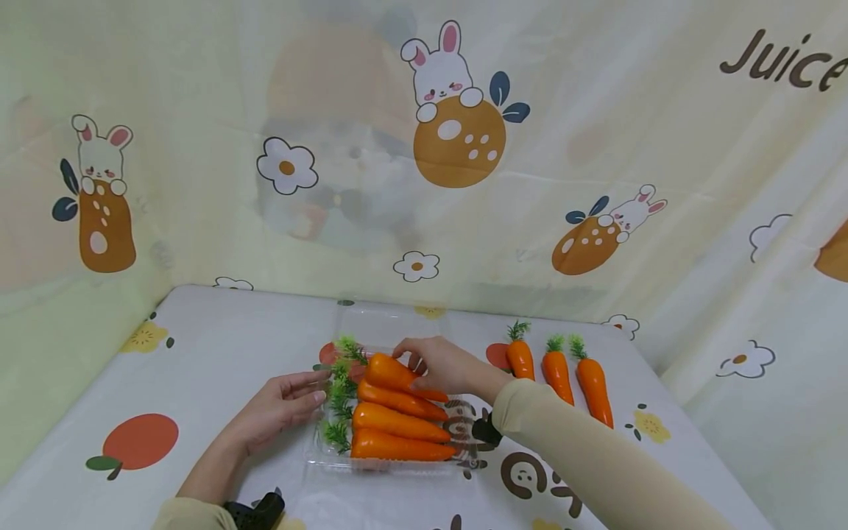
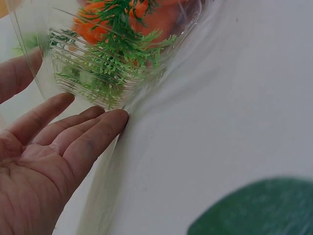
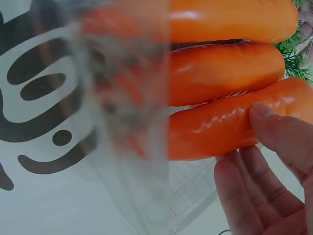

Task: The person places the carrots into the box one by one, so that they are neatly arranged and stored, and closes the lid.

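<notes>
A clear plastic box (image 1: 391, 467) lies in the middle of the table, holding several orange toy carrots side by side, with their green tops (image 1: 341, 390) to the left. My right hand (image 1: 445, 366) pinches the farthest carrot (image 1: 384, 372) between thumb and fingers; the right wrist view shows the thumb on the upper face of that carrot (image 3: 215, 129). At the box's left end is my left hand (image 1: 281, 405). In the left wrist view its fingers (image 2: 93, 142) are extended, at the ribbed clear wall (image 2: 83, 83), and hold nothing.
To the right of the box lie three loose carrots, a left one (image 1: 520, 359), a middle one (image 1: 558, 375) and a right one (image 1: 596, 390). A clear lid (image 1: 391, 320) stands behind the box. A printed curtain (image 1: 344, 221) hangs behind the table.
</notes>
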The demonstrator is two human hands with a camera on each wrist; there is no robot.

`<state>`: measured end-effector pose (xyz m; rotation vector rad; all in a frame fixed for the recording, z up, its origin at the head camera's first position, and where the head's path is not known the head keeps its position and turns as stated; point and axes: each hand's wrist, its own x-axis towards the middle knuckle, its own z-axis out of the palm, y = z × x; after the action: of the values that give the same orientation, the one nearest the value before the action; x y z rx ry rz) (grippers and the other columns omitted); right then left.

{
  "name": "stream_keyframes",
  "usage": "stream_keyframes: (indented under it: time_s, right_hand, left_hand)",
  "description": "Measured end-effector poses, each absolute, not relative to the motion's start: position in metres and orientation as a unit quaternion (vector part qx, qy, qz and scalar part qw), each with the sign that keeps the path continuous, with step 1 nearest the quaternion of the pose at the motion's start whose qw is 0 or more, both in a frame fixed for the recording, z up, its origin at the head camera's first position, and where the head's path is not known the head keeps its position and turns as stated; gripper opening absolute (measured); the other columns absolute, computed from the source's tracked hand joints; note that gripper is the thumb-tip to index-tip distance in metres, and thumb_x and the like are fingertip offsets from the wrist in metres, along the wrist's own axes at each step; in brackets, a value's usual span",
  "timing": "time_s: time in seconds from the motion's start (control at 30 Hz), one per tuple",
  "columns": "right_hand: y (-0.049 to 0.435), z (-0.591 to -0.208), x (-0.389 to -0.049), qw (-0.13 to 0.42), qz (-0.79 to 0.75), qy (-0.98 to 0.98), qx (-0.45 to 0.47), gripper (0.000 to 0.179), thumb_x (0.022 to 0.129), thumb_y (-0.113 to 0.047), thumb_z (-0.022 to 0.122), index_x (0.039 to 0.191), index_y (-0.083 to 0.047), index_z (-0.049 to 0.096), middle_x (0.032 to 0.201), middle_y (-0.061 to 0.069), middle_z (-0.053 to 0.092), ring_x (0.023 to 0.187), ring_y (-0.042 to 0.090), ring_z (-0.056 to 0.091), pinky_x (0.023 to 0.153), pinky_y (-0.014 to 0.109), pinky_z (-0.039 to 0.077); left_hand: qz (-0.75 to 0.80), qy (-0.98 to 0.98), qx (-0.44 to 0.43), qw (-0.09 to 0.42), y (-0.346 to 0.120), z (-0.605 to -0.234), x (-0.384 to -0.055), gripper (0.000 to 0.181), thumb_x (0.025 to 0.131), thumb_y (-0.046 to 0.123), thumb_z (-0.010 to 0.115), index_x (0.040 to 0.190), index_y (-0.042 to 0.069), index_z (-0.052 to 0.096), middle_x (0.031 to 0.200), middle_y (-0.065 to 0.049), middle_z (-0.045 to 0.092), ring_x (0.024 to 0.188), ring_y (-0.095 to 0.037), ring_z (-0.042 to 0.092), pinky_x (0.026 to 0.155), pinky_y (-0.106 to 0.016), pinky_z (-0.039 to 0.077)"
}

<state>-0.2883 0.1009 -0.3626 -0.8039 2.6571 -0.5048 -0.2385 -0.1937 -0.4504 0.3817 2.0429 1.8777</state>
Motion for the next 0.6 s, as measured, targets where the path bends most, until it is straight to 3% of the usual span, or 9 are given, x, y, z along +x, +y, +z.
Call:
stream_keyframes:
  time_s: [0.33, 0.6]
  right_hand:
    - [0.107, -0.361, -0.289, 0.16, -0.188, 0.933, -0.263, 0.041, 0.091, -0.008, 0.076, 0.13, -0.011, 0.065, 0.11, 0.007, 0.072, 0.099, 0.022, 0.068, 0.091, 0.038, 0.062]
    - [0.125, -0.353, -0.292, 0.168, -0.226, 0.919, -0.277, 0.039, 0.093, -0.011, 0.075, 0.131, -0.009, 0.066, 0.118, 0.015, 0.072, 0.103, 0.024, 0.071, 0.089, 0.038, 0.062]
  left_hand:
    - [0.662, 0.717, 0.134, 0.172, -0.193, -0.45, -0.239, 0.062, 0.103, 0.021, 0.062, 0.151, -0.01, 0.039, 0.153, -0.033, 0.043, 0.139, -0.045, 0.05, 0.101, -0.041, 0.057]
    - [0.66, 0.719, 0.131, 0.175, -0.193, -0.45, -0.238, 0.061, 0.104, 0.02, 0.061, 0.152, -0.009, 0.039, 0.155, -0.032, 0.041, 0.14, -0.045, 0.049, 0.101, -0.041, 0.057]
